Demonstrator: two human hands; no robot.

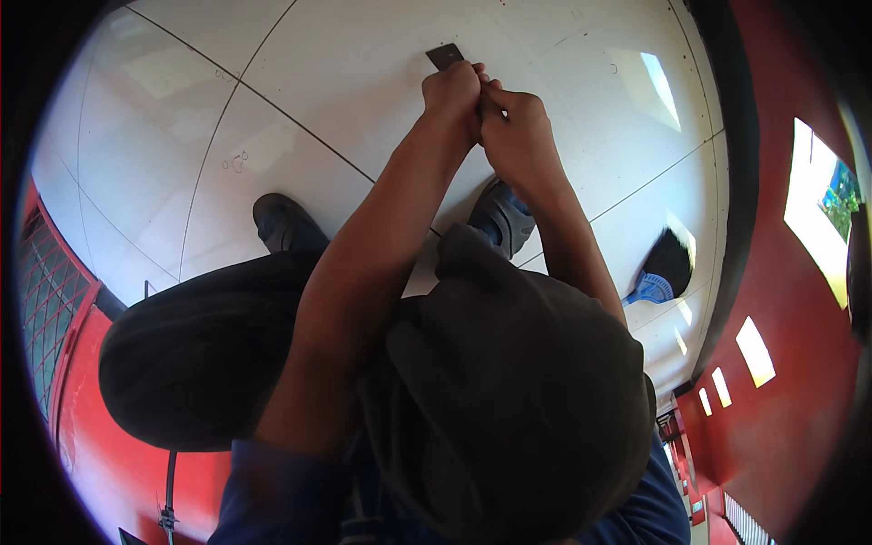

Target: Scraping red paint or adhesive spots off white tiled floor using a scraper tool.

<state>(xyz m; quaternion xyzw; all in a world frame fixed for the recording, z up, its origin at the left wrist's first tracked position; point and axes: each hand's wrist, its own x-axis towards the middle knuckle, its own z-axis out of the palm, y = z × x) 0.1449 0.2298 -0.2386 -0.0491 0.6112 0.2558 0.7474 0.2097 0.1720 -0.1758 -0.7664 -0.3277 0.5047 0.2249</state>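
Note:
My left hand [452,87] is closed around a tool whose flat dark blade [443,54], like a scraper's, sticks out beyond my fist. The blade lies low over the white tiled floor [354,95]; whether it touches the tile is hard to tell. Right against the left hand, my right hand [519,129] grips the rear part of the same tool, with fingers curled and thumb forward. Most of the handle is hidden by both hands. Small dark specks dot the floor beside the blade.
My dark shoes [289,223] and bent knees are below my arms. A broom head with blue plastic and black bristles [667,266] rests on the floor at right. Beyond it runs a red wall [770,225] with a black base. Red metal mesh [54,286] stands at left.

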